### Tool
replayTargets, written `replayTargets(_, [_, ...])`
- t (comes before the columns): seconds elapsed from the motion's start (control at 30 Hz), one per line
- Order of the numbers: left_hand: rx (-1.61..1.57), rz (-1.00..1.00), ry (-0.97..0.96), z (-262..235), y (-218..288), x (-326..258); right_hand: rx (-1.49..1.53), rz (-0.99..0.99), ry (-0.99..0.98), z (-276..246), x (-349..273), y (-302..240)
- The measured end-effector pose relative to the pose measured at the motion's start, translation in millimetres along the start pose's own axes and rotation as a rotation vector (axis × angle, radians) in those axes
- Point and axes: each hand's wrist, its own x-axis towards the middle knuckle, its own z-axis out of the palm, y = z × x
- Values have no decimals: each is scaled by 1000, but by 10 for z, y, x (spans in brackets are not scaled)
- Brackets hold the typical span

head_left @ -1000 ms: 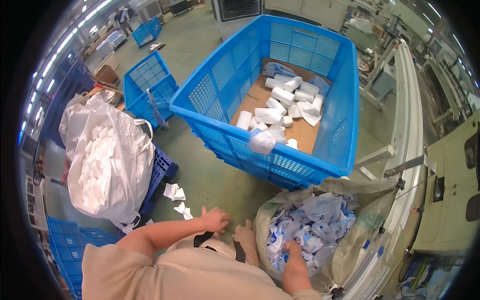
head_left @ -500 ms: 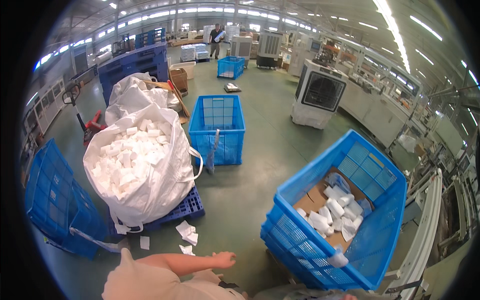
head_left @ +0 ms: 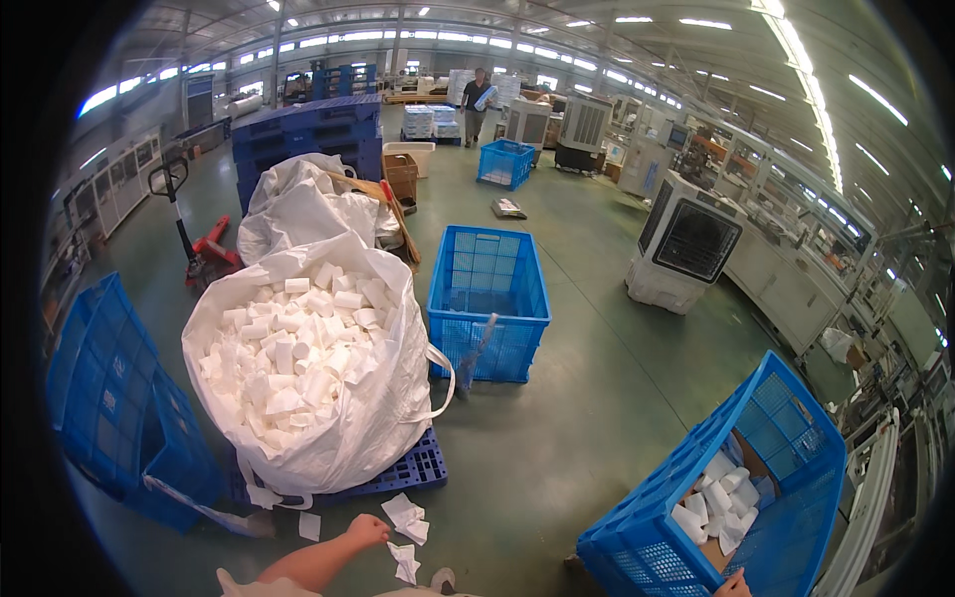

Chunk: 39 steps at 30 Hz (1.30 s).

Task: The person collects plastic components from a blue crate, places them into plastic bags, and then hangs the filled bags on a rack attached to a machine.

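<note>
Okay, best steady the big blue mesh-sided plastic crate (head_left: 637,542), lower right, by its near rim; can't tell if gripped by the right hand (head_left: 734,585). Mind the crumpled white paper-like scraps (head_left: 405,517) on the floor (head_left: 537,478) beside the left hand (head_left: 368,530), curled closed, seemingly empty.

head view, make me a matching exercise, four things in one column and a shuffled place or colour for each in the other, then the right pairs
1. left hand
2. right hand
3. white sack
4. pallet jack

A. on a blue pallet
B. red and black
C. near paper scraps on the floor
D. at the near rim of a blue crate

Pairs: 1-C, 2-D, 3-A, 4-B
</note>
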Motion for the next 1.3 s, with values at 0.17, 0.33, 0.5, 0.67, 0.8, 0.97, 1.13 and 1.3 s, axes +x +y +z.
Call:
replayTargets(0.17, [-145, -213, 57, 301, -623, 393, -182, 25, -99, 29, -16, 102])
replayTargets(0.33, [109, -113, 61, 892, -295, 507, -275, 41, -266, 88, 36, -40])
replayTargets(0.5, [215, 175, -248, 886, 478, 892, -346, 53, -343, 41, 77, -181])
replayTargets(0.67, [441, 173, -236, 632, 1446, 1343, -406, 31, -391, 85, 233, -265])
replayTargets(0.8, [584, 185, -259, 526, 2618, 1699, -485, -3, -409, 14, 270, -234])
replayTargets(0.97, [458, 378, -196, 736, 3784, 2272, -601, 72, -543, -89, 328, -454])
replayTargets(1.13, [487, 407, -331, 1228, 4366, 2525, -437, 232, -545, -417, 962, -1152])
replayTargets(1.3, [872, 499, -279, 1626, 4626, 2526, -101, 498, -575, 344, 879, -430])
